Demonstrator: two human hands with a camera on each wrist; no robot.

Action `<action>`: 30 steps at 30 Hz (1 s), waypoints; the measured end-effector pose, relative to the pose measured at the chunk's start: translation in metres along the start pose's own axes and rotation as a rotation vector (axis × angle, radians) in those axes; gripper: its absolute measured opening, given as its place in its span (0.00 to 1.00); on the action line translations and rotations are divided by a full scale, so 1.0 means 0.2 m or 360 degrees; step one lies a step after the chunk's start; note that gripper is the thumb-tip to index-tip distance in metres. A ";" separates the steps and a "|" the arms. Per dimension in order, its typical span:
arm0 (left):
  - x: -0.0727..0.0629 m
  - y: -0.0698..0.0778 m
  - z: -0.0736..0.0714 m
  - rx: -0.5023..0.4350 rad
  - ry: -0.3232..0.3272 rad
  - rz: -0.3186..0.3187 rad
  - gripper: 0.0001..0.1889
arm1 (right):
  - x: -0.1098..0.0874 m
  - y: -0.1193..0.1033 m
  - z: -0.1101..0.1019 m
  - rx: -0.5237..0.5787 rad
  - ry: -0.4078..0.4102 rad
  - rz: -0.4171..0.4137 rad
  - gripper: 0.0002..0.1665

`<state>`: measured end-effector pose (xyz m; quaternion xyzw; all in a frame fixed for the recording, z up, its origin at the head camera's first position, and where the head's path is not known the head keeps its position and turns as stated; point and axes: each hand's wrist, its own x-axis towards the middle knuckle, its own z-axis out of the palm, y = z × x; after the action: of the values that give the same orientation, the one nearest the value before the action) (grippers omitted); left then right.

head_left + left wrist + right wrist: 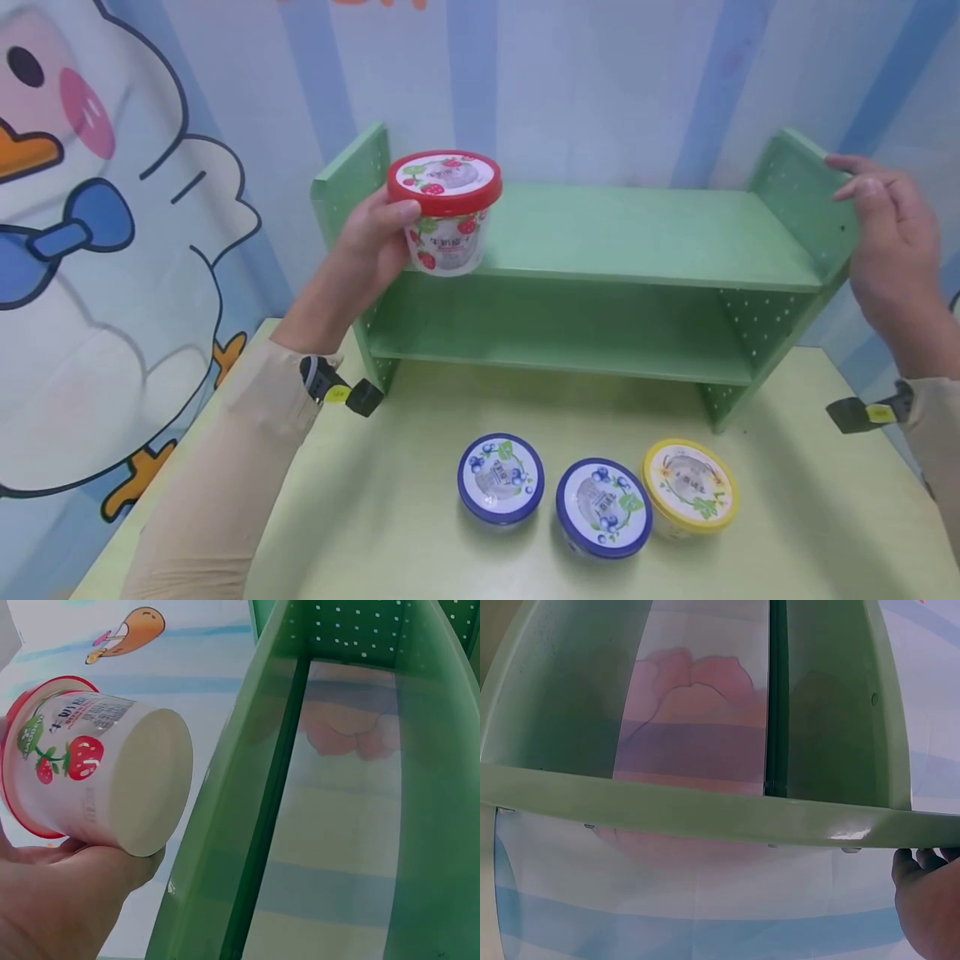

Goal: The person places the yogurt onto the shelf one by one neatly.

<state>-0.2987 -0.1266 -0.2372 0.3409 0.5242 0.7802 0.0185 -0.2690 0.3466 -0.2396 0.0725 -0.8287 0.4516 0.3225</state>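
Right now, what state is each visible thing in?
Red-lidded tub: closed, lifted, gripped by left hand.
Left blue-lidded tub: closed, on table.
Right blue-lidded tub: closed, on table.
Yellow-lidded tub: closed, on table.
Shelf: standing on table.
Right hand: fingers at shelf's right end.

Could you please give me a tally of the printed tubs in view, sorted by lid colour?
Red-lidded tub: 1
Blue-lidded tubs: 2
Yellow-lidded tub: 1
Total: 4
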 end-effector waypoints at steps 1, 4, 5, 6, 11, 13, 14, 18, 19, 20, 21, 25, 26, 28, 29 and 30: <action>0.01 0.00 0.00 -0.0009 0.0009 -0.0010 0.45 | 0.00 0.00 0.00 -0.0014 0.0004 -0.0011 0.19; 0.04 -0.01 -0.02 0.0018 0.0004 -0.0019 0.42 | 0.00 0.00 0.00 -0.0011 0.0010 -0.0027 0.19; 0.05 -0.01 -0.03 0.0032 0.0007 -0.0022 0.40 | 0.00 0.00 0.00 -0.0005 0.0013 -0.0035 0.19; 0.07 -0.01 -0.03 0.0050 0.0008 -0.0022 0.38 | 0.00 0.00 0.00 0.0002 0.0017 -0.0040 0.18; 0.10 -0.01 -0.05 0.0089 0.0044 -0.0079 0.33 | -0.01 0.00 0.00 0.0050 0.0029 -0.0031 0.17; 0.10 -0.01 -0.06 0.0102 0.0060 -0.0118 0.32 | -0.01 -0.01 0.01 0.0070 0.0030 -0.0028 0.17; 0.10 -0.01 -0.06 0.0125 0.0063 -0.0132 0.32 | -0.01 -0.01 0.01 0.0068 0.0031 -0.0027 0.17; 0.10 0.00 -0.07 0.0253 0.0045 -0.0195 0.31 | -0.01 -0.01 0.00 0.0077 0.0041 -0.0046 0.17; 0.10 0.01 -0.07 0.0291 0.0038 -0.0211 0.31 | -0.01 -0.01 0.00 0.0079 0.0041 -0.0047 0.17; 0.10 0.01 -0.07 0.0327 0.0029 -0.0222 0.30 | -0.01 -0.01 0.00 0.0080 0.0038 -0.0034 0.17; 0.10 0.01 -0.07 0.0348 0.0021 -0.0236 0.31 | -0.01 -0.01 0.00 0.0089 0.0035 -0.0026 0.17; 0.11 0.02 -0.08 0.0335 -0.0005 -0.0263 0.31 | -0.01 -0.02 0.00 0.0097 0.0012 0.0023 0.18; 0.11 0.02 -0.08 0.0318 -0.0017 -0.0262 0.32 | -0.01 -0.02 0.00 0.0090 0.0009 0.0033 0.18; 0.11 0.02 -0.09 0.0277 -0.0052 -0.0258 0.32 | -0.01 -0.02 0.00 0.0087 -0.0002 0.0052 0.18; 0.12 0.02 -0.10 0.0267 -0.0078 -0.0251 0.33 | -0.01 -0.02 0.00 0.0080 -0.0006 0.0059 0.18; 0.12 0.01 -0.10 0.0259 -0.0103 -0.0247 0.33 | -0.01 -0.02 0.00 0.0081 -0.0008 0.0067 0.17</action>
<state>-0.3275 -0.1346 -0.2267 0.3248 0.6097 0.7198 0.0681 -0.2659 0.3446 -0.2385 0.0643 -0.8191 0.4791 0.3088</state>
